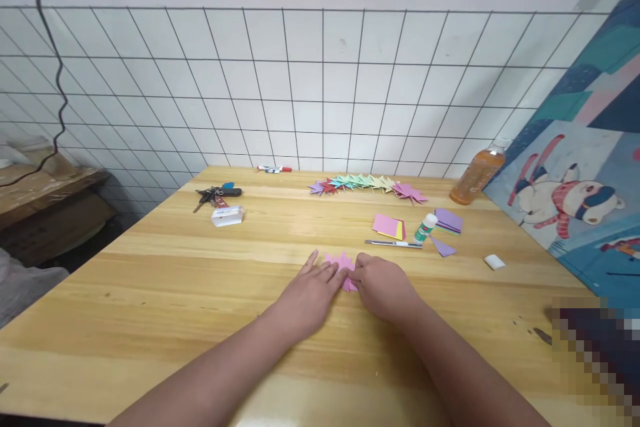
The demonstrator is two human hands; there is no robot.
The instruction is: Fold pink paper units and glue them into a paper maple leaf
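Observation:
A pink folded-paper piece with a spiky outline (pixel 341 259) lies flat on the wooden table, partly covered by my hands. My left hand (pixel 311 288) rests on it from the left, fingers stretched out and pressing its edge down. From the right, my right hand (pixel 384 285) is closed, thumb and fingers pinching the piece's right side. Just beyond are a glue stick (pixel 426 228), a utility knife (pixel 393 244), pink and yellow paper squares (pixel 386 225), a stack of purple paper (pixel 449 221) and a purple folded triangle (pixel 443 247).
Along the back runs a row of colourful folded-paper stars (pixel 365 182). A marker (pixel 274 169), keys (pixel 219 193) and a small white box (pixel 227 215) lie left. On the right are a bottle of amber drink (pixel 477 175), a white eraser (pixel 495 262) and a picture board (pixel 575 167).

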